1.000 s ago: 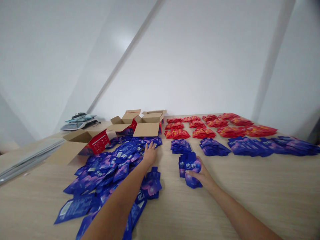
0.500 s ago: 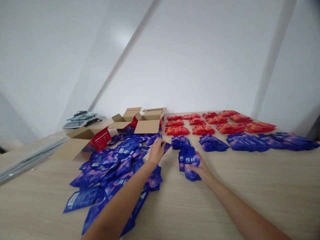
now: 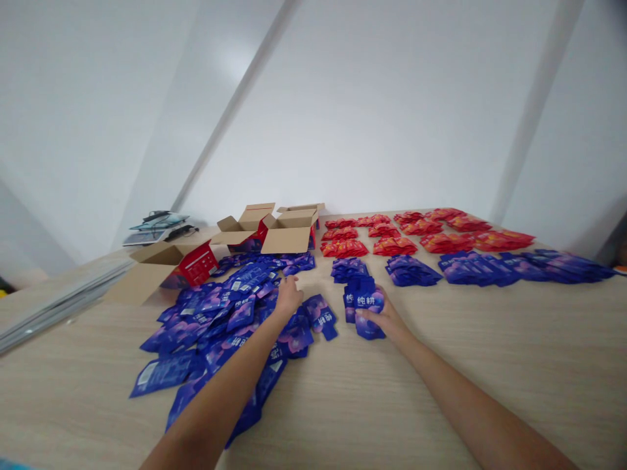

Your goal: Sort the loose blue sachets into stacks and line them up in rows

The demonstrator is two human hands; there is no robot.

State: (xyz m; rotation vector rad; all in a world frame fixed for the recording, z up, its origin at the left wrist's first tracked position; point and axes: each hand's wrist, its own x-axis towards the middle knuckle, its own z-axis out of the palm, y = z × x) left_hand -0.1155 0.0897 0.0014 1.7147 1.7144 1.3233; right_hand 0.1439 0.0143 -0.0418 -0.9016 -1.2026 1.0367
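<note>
My right hand grips a small stack of blue-purple pouches, printed with white characters, just above or on the table. To its left, one loose pouch lies at the edge of a large heap of the same pouches. Over the right side of that heap is my left hand, its fingers partly stretched out and no pouch visible in them. Whether its fingertips touch the heap is unclear. Behind the held stack sit sorted piles of blue pouches.
Rows of red pouch piles line the back right. Open cardboard boxes stand behind the heap, another open box to its left. Grey strips and a stack of flat devices with cables lie at far left.
My left hand has let go of a blue pouch, which now lies beside the heap, and has moved left and slightly down. My right hand still holds its stack.
</note>
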